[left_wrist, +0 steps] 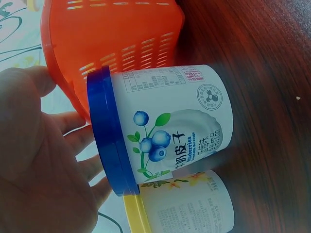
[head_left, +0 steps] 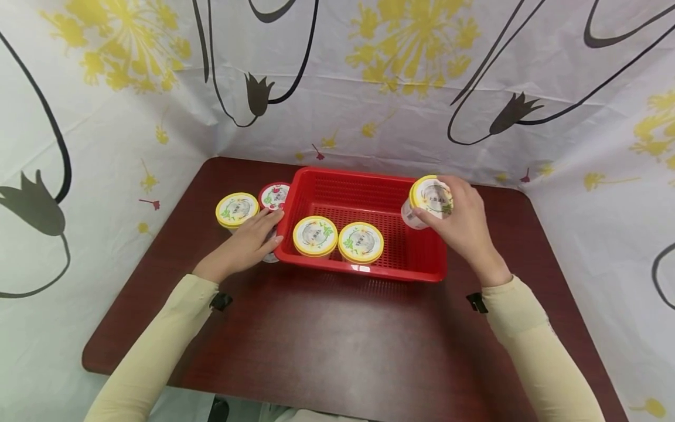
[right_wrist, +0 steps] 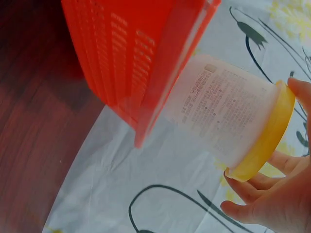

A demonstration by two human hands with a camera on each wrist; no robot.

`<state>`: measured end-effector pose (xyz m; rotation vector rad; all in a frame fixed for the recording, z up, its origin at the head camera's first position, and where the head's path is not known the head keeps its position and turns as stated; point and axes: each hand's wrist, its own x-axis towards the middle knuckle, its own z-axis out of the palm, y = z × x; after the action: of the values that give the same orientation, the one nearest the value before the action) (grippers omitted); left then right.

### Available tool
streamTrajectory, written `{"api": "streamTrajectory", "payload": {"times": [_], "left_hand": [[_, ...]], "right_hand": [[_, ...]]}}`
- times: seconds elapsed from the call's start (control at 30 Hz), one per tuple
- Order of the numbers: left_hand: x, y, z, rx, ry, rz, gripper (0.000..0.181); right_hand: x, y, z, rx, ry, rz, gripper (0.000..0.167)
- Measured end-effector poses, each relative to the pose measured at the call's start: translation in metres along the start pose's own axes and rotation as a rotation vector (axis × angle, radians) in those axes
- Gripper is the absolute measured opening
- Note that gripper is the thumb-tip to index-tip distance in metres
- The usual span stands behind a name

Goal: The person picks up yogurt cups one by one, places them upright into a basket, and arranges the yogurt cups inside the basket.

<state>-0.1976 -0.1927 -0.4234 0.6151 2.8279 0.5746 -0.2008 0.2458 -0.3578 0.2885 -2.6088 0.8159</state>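
The right hand (head_left: pixel 465 225) grips a yellow-lidded tub (head_left: pixel 432 196) by its lid, over the right end of a red basket (head_left: pixel 364 274). In the right wrist view, fingers and thumb pinch the yellow lid (right_wrist: pixel 265 133) beside the basket's rim (right_wrist: pixel 170 73). Two yellow-lidded tubs (head_left: pixel 315 235) (head_left: pixel 361 242) sit inside at the front left. The left hand (head_left: pixel 239 246) rests with extended fingers at the basket's left edge, above a blue-lidded tub (left_wrist: pixel 165 126), which it partly hides in the head view.
Left of the basket stand another yellow-lidded tub (head_left: pixel 237 210) and a red-lidded tub (head_left: pixel 273 196). The dark red table (head_left: pixel 327 340) extends in front of the basket. A patterned cloth (head_left: pixel 337 76) hangs behind and at both sides.
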Motion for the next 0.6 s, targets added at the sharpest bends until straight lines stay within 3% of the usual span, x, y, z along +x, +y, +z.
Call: {"api": "streamTrajectory", "payload": {"times": [0.6], "left_hand": [[0.001, -0.003, 0.003, -0.013, 0.007, 0.008, 0.076]], "right_hand": [[-0.018, 0.006, 0.023, -0.025, -0.250, -0.024, 0.080]]}}
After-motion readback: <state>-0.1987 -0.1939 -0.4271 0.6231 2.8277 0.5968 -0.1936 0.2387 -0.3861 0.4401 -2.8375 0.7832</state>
